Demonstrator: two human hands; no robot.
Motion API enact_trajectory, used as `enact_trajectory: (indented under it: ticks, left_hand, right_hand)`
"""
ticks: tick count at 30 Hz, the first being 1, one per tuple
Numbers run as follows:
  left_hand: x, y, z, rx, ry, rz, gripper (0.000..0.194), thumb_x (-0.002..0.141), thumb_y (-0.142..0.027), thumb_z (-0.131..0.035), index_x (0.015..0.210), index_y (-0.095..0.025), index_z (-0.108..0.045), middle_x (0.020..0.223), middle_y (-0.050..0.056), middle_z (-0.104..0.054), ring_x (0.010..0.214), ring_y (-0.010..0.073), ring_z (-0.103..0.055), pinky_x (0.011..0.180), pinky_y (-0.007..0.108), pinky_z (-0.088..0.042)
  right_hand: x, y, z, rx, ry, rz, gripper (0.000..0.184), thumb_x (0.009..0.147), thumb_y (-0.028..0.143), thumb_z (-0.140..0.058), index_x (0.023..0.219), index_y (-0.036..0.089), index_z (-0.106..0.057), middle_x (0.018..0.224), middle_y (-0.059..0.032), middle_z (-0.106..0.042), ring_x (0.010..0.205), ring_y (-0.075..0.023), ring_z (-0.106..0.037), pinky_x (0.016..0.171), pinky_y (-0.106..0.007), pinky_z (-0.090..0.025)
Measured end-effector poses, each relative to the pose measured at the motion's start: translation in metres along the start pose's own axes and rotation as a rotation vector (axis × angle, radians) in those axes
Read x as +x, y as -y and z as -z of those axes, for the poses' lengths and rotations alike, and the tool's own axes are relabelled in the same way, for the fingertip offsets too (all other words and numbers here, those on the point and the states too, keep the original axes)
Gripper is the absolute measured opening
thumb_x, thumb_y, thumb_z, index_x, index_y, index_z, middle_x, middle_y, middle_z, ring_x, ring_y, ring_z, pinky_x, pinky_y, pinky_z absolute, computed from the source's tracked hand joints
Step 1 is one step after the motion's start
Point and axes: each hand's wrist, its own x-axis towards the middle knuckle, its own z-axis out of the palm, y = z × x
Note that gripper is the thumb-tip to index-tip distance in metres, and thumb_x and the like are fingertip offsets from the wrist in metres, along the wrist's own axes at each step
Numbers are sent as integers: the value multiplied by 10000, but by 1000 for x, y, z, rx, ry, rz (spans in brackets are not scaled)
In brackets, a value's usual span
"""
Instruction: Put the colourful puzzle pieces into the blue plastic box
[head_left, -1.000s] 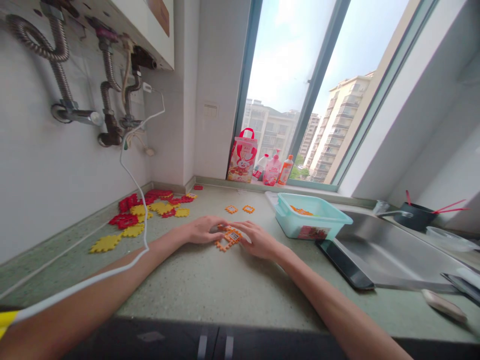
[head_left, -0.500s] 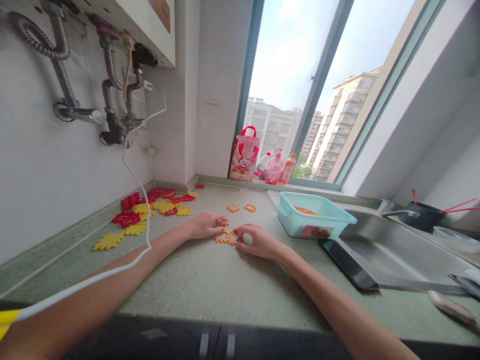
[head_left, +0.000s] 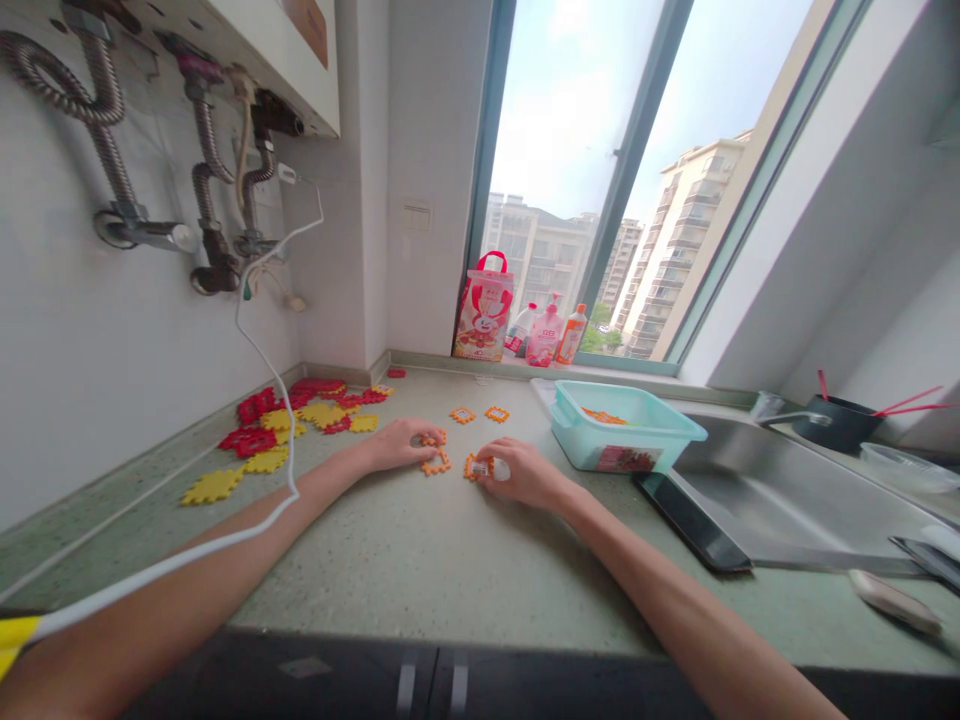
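Observation:
My left hand [head_left: 390, 446] is pinched on the edge of an orange toothed puzzle piece [head_left: 435, 438]. Just below its fingertips lies an open orange toothed frame [head_left: 427, 470], apparently touching that piece. A short gap to the right, my right hand [head_left: 525, 474] grips another orange puzzle piece [head_left: 470, 466] with a pale printed centre. My fingers partly cover this piece. Two more orange pieces lie flat farther back, a left tile [head_left: 463, 415] and a right tile [head_left: 497, 414].
Red pieces [head_left: 247, 442] and yellow pieces [head_left: 214, 487] are heaped at the left. A white cable [head_left: 291, 460] hangs across my left forearm. To the right are a turquoise basin [head_left: 622, 440] with orange pieces inside, a black phone-like slab [head_left: 690, 522] and a steel sink [head_left: 780, 500].
The printed piece in my right hand has come apart from the orange frame, leaving a gap. My left hand has shifted slightly left, and the whole view has moved a little.

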Motion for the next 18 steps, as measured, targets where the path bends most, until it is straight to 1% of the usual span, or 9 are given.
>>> enact_trajectory:
  ticks: [2,5,8,10,12,14,15,16,18]
  left_hand:
    - [0,-3,0,4,-4,4,332,902,-491,-721,1105,-234,-772,1236,51,-764,1193,241,-678,1056,333,-483]
    - [0,-15,-3,19,-8,-21,396,844,-552,-797,1077,-232,-775,1219,59,-760,1188,254,-665,1062,340,-468]
    - [0,-30,-7,53,-22,-46,460,800,-611,-828,1079,-250,-773,1248,61,-737,1194,258,-649,1077,342,-457]
    - [-1,-34,-9,71,3,-74,521,802,-672,-800,1129,-267,-770,1308,62,-710,1241,273,-624,1109,357,-436]
    - [-1,-32,-10,36,47,-96,601,895,-764,-633,1206,-265,-757,1370,66,-687,1297,291,-595,1141,379,-410]
    - [0,-26,-10,-45,56,-80,746,1001,-803,-349,1297,-232,-726,1403,78,-676,1312,299,-589,1148,385,-404]
    - [0,-23,-10,-81,47,-62,823,1022,-800,-228,1325,-208,-713,1399,87,-680,1299,299,-598,1141,379,-412]
    - [0,-22,-10,-102,35,-46,883,1021,-804,-159,1336,-187,-706,1389,96,-686,1283,299,-609,1131,369,-421]
    - [0,-22,-10,-90,19,-42,937,1004,-827,-130,1320,-163,-711,1370,105,-697,1264,302,-618,1124,353,-427]
  right_hand:
    - [1,-2,1,1,-53,6,238,914,288,-749,1143,229,-736,1162,-86,-757,1077,-236,-710,995,-377,-540]
    - [4,4,0,40,-113,44,245,954,308,-718,1187,231,-718,1216,-91,-749,1133,-240,-699,1035,-393,-529]
    - [7,16,-1,90,-98,117,252,948,278,-717,1196,239,-711,1216,-80,-753,1140,-234,-697,1029,-380,-534]
    - [7,23,-2,112,-71,152,262,938,258,-721,1198,240,-709,1209,-78,-755,1134,-233,-698,1018,-374,-537]
    - [6,27,-2,118,-65,161,252,943,236,-703,1194,240,-708,1192,-77,-758,1112,-232,-703,1000,-373,-541]
    - [5,28,-1,121,-70,153,236,952,209,-671,1182,239,-709,1159,-75,-761,1087,-229,-708,982,-371,-545]
    - [5,28,-1,125,-71,149,231,951,198,-661,1173,239,-711,1143,-73,-761,1075,-227,-710,974,-369,-547]
    - [4,28,-1,129,-70,146,229,947,193,-660,1165,238,-712,1134,-73,-760,1069,-226,-711,971,-368,-549]
    - [4,29,-1,136,-60,147,236,938,202,-674,1167,240,-712,1148,-74,-756,1087,-230,-707,987,-372,-546]
